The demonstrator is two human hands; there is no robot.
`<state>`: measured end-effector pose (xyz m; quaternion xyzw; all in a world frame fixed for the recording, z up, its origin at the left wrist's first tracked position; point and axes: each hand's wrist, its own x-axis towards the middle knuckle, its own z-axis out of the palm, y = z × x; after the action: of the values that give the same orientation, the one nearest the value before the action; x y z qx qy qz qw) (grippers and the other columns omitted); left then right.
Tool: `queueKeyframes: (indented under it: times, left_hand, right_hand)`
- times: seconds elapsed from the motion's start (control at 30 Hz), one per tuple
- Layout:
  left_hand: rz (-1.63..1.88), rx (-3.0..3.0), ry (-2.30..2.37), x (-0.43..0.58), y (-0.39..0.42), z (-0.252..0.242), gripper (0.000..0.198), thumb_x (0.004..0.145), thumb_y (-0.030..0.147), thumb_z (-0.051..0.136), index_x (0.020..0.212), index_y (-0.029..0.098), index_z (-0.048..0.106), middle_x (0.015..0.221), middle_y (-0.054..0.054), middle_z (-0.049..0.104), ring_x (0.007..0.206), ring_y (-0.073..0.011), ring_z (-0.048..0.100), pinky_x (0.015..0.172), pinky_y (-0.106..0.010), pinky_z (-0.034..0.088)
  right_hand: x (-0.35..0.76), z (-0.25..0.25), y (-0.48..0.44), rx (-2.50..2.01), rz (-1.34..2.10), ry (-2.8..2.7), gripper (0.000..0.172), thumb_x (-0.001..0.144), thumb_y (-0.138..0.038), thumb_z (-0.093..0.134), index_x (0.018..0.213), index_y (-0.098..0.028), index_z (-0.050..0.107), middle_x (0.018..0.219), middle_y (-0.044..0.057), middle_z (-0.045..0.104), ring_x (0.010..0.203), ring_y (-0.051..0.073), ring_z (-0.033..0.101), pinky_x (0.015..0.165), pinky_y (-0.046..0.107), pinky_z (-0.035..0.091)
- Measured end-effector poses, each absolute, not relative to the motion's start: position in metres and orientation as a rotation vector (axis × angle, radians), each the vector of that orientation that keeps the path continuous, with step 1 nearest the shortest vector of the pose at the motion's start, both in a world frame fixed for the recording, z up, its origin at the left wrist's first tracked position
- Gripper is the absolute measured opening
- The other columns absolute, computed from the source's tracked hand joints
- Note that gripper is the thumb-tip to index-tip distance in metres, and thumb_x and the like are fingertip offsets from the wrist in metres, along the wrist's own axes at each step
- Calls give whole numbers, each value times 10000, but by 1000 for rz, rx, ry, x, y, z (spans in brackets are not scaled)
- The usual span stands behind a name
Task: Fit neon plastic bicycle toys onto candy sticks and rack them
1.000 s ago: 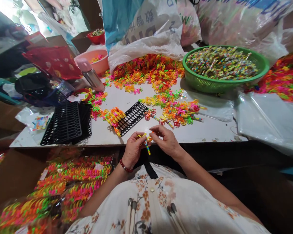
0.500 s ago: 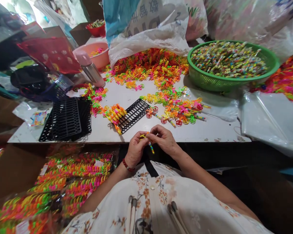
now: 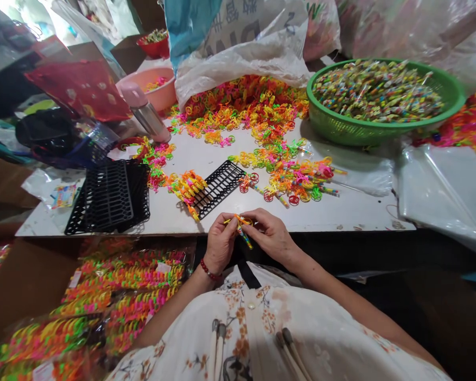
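My left hand (image 3: 220, 239) and my right hand (image 3: 270, 233) meet at the table's front edge, fingers pinched on one small plastic toy (image 3: 245, 238). Its orange and yellow upper part is partly covered by my fingertips. A striped, multicoloured tube hangs from it, pointing down. Just beyond my hands lies a black plastic grid rack (image 3: 226, 182), with a row of yellow and orange plastic pieces (image 3: 190, 188) set on its left end. Right of the rack is a loose pile of similar toys (image 3: 297, 174), several with striped tubes.
Black racks (image 3: 107, 196) are stacked at left, near a pink-capped flask (image 3: 145, 114). A green basket (image 3: 341, 129) of wrapped striped tubes stands at back right. A large sack (image 3: 238, 58) spills colourful pieces. Clear plastic bags (image 3: 444, 185) lie at right; bagged toys (image 3: 122, 296) fill a box below left.
My right fingers have shifted slightly right, and more of the toy's orange part shows between my hands. The view has moved a little; the table's things stay put.
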<state>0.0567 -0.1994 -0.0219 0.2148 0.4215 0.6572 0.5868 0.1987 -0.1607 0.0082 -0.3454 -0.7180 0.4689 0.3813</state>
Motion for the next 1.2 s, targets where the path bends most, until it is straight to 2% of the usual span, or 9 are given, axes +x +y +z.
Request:
queueKeyframes:
  times: [0.1, 0.23, 0.47, 0.6, 0.9, 1.07, 1.2]
  left_hand:
    - [1516, 528, 992, 56, -200, -27, 252, 734, 321, 776, 838, 182, 594, 781, 33, 641, 684, -71, 569, 683, -203, 434]
    - [1515, 633, 1036, 54, -202, -33, 243, 771, 347, 743, 844, 186, 576, 778, 34, 594, 674, -77, 528, 677, -215, 420]
    - [1562, 947, 1160, 49, -202, -41, 239, 907, 407, 568, 820, 186, 546, 811, 9, 523, 732, -105, 475, 714, -239, 409]
    - [1563, 1048, 1225, 48, -202, -42, 263, 891, 440, 582, 823, 191, 530, 813, 6, 512, 728, -114, 468, 697, -241, 408]
    - [1568, 995, 1264, 52, -204, -42, 281, 890, 460, 576, 807, 195, 534, 773, 15, 512, 692, -111, 456, 678, -239, 397]
    - [1583, 1100, 1406, 52, -205, -43, 275, 909, 463, 541, 833, 198, 549, 785, 7, 536, 728, -126, 497, 706, -252, 406]
    - [1612, 1305, 1487, 50, -206, -43, 219, 951, 390, 481, 854, 206, 547, 798, 0, 541, 741, -133, 508, 714, -265, 404]
  right_hand:
    - [198, 11, -161, -878, 1118, -1904, 187, 909, -243, 584, 1071, -218, 673, 910, 47, 630, 808, 149, 596, 678, 272, 483]
    - [196, 13, -160, -822, 1057, -1953, 198, 920, -207, 562, 1071, -216, 689, 902, 60, 644, 838, 160, 604, 738, 292, 492]
    - [194, 12, -160, -819, 1078, -1958, 187, 908, -202, 587, 1057, -222, 699, 890, 51, 660, 853, 159, 608, 759, 289, 493]
    - [192, 10, -159, -865, 1099, -1937, 167, 869, -206, 645, 1025, -211, 705, 855, 37, 621, 754, 137, 579, 675, 262, 480]
    - [192, 8, -158, -813, 1001, -1997, 237, 895, -180, 580, 1100, -233, 685, 924, 56, 569, 872, 167, 577, 788, 310, 501]
    - [192, 5, -158, -845, 1265, -1861, 235, 864, -276, 643, 1089, -242, 701, 1015, 61, 603, 924, 167, 594, 758, 289, 509]
    - [191, 6, -159, -861, 1490, -1744, 267, 882, -355, 619, 1100, -225, 702, 1010, 60, 653, 881, 152, 614, 736, 274, 502]
